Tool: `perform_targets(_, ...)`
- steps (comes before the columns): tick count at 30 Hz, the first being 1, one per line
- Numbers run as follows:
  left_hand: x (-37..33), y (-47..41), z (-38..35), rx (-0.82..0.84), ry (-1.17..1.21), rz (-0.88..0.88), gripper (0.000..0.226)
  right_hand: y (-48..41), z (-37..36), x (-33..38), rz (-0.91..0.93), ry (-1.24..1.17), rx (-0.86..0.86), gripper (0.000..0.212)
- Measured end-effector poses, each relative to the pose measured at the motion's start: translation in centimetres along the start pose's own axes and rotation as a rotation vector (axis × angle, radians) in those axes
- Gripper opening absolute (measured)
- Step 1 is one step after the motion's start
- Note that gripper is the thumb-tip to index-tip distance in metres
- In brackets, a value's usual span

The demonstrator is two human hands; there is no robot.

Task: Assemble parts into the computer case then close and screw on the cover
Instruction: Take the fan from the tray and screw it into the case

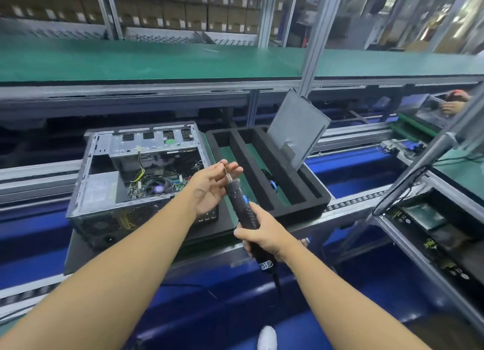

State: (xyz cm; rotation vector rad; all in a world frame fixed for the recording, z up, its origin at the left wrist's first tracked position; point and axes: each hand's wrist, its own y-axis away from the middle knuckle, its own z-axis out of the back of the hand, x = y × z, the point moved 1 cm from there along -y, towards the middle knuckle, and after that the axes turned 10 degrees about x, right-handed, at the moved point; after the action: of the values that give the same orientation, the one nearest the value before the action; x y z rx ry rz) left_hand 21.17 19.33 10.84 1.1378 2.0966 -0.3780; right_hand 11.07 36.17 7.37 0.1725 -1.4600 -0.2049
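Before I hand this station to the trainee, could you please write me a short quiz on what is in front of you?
1. True or false: the computer case already has its cover on.
2. Which hand grips the electric screwdriver?
3. The grey cover panel is: A screwed onto the case; B leaning upright in the black foam tray; C lying flat in front of the case.

Key
1. False: it lies open, with its boards and cables showing.
2. The right hand.
3. B.
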Motion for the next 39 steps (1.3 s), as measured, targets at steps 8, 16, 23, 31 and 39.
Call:
perform_targets(8, -1.5, 4.8, 0.7, -0.096, -0.067, -0.150, 0.020, -0.5, -4.6, 0.9, 0.052, -0.075, 0.103, 0.044)
perform_targets(16, -2.3, 6.8, 3.6, -0.218, -0.091, -0.195, 0.025, -1.1, -7.2, 1.3, 0.100, -0.080, 0.205, 0.057)
perform_targets(23, -2.6, 7.5, 5.0, -0.331, -0.127, -0.171, 0.023, -2.1, -8.5, 0.3, 0.102, -0.122, 0.265, 0.054)
perform_targets(31, -3.0, 8.3, 5.8, -0.457, -0.074, -0.245, 0.025, -4.1, -8.0, 0.9, 0.044, -0.137, 0.437, 0.075)
perform_targets(39, -2.9, 9.3, 7.1, -0.486, -0.055, -0.271, 0.021, -5.1, -9.1, 0.5, -0.007, -0.077, 0.449, 0.060)
